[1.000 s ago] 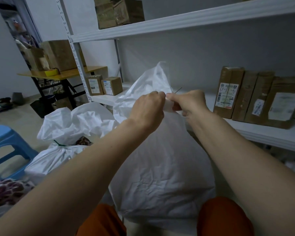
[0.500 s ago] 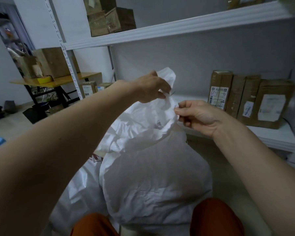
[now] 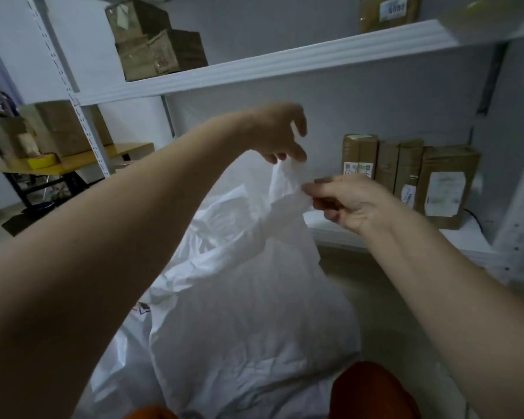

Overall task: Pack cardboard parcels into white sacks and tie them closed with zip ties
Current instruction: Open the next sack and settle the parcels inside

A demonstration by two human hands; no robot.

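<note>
A full white sack (image 3: 248, 322) stands on the floor between my knees, its gathered neck pulled up. My left hand (image 3: 277, 133) is raised above the neck with its fingers curled around the top end of the sack fabric. My right hand (image 3: 350, 201) pinches the bunched neck from the right, a little lower. Any zip tie is too small or hidden to make out. Several cardboard parcels (image 3: 406, 173) stand upright on the lower shelf behind my right hand.
A white metal shelf unit (image 3: 270, 65) spans the wall ahead, with more brown boxes (image 3: 155, 40) on its upper board. Another white sack (image 3: 118, 358) lies to the lower left. A yellow table (image 3: 82, 158) with boxes stands at the left.
My left hand has lifted from beside the right hand to above the neck, drawing the sack's top upward. The view has swung right, and the blue stool has left the frame.
</note>
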